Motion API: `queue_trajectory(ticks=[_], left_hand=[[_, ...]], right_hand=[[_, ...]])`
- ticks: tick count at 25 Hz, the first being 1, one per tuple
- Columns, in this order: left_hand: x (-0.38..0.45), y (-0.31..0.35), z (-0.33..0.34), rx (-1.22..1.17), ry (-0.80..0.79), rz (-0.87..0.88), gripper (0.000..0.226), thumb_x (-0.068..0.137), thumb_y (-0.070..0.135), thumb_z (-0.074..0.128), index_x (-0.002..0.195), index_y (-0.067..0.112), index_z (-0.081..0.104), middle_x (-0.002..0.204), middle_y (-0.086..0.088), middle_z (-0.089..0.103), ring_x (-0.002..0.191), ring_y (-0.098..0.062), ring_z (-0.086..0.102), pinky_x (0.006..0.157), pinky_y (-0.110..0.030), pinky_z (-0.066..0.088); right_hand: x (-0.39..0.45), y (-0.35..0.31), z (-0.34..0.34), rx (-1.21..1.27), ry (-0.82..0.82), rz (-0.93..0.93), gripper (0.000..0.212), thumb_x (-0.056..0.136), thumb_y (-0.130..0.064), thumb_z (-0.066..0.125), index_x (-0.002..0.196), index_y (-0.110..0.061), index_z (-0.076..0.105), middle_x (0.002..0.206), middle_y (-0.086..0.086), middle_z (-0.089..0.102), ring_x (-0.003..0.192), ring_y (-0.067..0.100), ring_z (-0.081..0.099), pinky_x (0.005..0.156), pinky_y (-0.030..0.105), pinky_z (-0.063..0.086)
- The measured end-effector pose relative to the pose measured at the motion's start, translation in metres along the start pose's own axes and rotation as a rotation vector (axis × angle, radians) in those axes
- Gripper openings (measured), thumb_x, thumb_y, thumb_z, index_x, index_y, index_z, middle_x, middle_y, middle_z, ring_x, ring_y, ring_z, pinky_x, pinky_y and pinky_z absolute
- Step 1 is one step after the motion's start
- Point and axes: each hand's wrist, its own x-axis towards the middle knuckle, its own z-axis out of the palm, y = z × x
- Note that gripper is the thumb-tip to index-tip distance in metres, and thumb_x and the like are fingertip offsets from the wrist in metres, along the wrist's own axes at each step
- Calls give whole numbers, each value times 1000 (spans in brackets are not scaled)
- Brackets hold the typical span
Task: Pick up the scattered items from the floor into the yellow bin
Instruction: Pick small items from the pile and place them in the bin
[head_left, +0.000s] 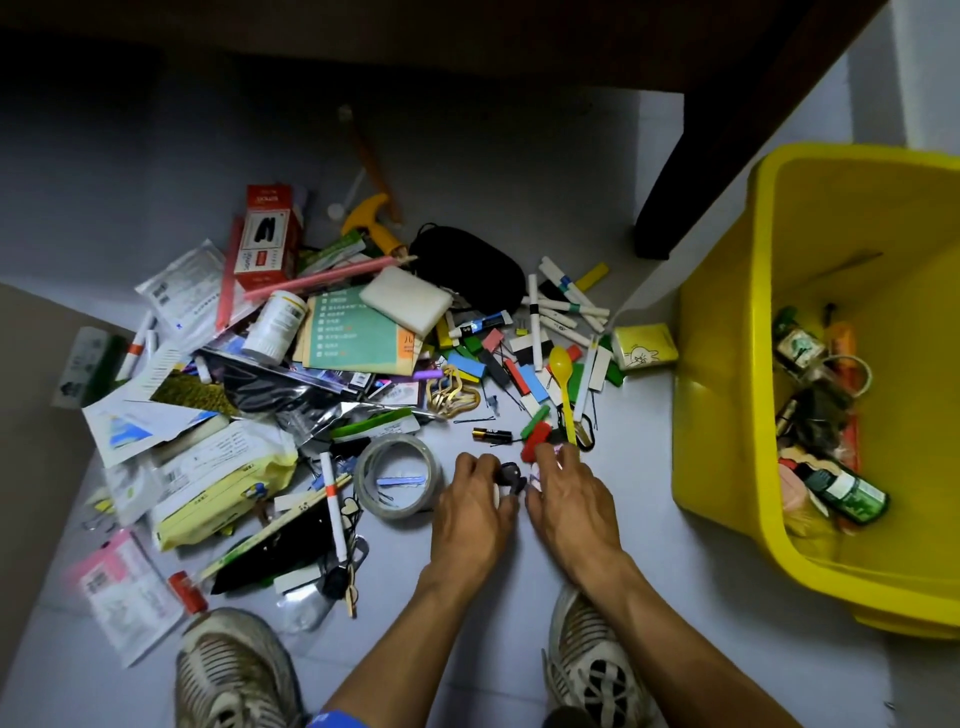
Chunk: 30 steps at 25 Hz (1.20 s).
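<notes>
The yellow bin stands tilted at the right, with bottles and small items inside. A heap of scattered items covers the floor: packets, markers, coloured blocks, a tape roll. Both hands are low on the floor near the heap's front edge. My left hand pinches a small dark object with curled fingers. My right hand sits right beside it, fingertips curled over small red clips and a pinkish piece; what it actually holds is hidden. A battery lies just beyond the hands.
A yellow spoon and white markers lie between the hands and the bin. A dark table leg stands behind. My two shoes are at the bottom. Bare floor lies between my right hand and the bin.
</notes>
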Motion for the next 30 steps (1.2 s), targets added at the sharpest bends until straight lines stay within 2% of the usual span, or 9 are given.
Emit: queue_trajectory(ticks=[5, 11, 14, 18, 21, 24, 25, 28, 30], left_hand=[[8, 4, 11, -133, 5, -46, 27, 81, 34, 72, 104, 27, 61, 104, 6, 56, 90, -16, 60, 77, -29, 50], [18, 6, 11, -135, 112, -197, 23, 88, 25, 65, 109, 18, 62, 110, -3, 59, 97, -22, 59, 82, -32, 49], [7, 2, 6, -58, 187, -196, 23, 93, 15, 53, 115, 12, 59, 111, -8, 54, 98, -27, 56, 79, -34, 45], [-15, 4, 18, -90, 139, -268, 37, 93, 8, 48, 128, 16, 52, 122, -9, 42, 113, -29, 39, 90, -35, 38], [-10, 14, 22, -360, 99, -345, 41, 97, 11, 48, 137, 19, 50, 126, -6, 45, 119, -24, 44, 100, -29, 36], [7, 19, 18, -631, -4, -430, 39, 98, 12, 50, 136, 22, 53, 124, 2, 51, 118, -16, 53, 103, -25, 39], [11, 19, 17, -663, -40, -434, 37, 97, 11, 50, 132, 23, 56, 124, 2, 54, 118, -17, 55, 104, -28, 42], [11, 15, 13, -784, -82, -443, 32, 94, 6, 52, 117, 24, 64, 116, -3, 67, 110, -21, 63, 96, -33, 52], [8, 15, 4, -855, -65, -429, 27, 95, 6, 54, 109, 25, 66, 109, -6, 71, 105, -24, 67, 92, -38, 55]], right_hand=[[-3, 10, -2, 105, 8, 113, 34, 90, -31, 54, 122, -19, 47, 110, 8, 60, 90, 27, 61, 67, 29, 40], [-1, 11, -6, 636, 44, 372, 29, 87, -23, 60, 113, -29, 50, 95, 2, 68, 72, 12, 60, 54, 21, 40], [-5, 15, -2, 601, 132, 434, 28, 90, -23, 55, 117, -26, 50, 106, 3, 63, 83, 18, 58, 67, 28, 44], [-9, 1, 2, 605, 93, 424, 46, 91, -21, 57, 135, -18, 47, 123, 6, 50, 109, 25, 54, 90, 29, 43], [-6, -17, 4, 740, -8, 407, 43, 92, -18, 57, 134, -21, 52, 127, 3, 57, 114, 23, 56, 90, 24, 40], [1, -21, 4, 916, -65, 479, 32, 96, -14, 54, 126, -22, 59, 128, 5, 63, 114, 23, 60, 99, 35, 48], [1, -22, 4, 1023, -82, 507, 28, 98, -12, 52, 123, -22, 61, 123, 6, 65, 109, 21, 63, 94, 36, 52], [-4, -31, 2, 1277, -102, 537, 27, 100, -7, 47, 111, -27, 61, 106, -3, 70, 88, 3, 68, 66, 14, 53], [-7, -35, -2, 1366, -87, 505, 26, 100, -6, 47, 109, -27, 61, 103, -6, 71, 86, 3, 69, 63, 10, 50]])
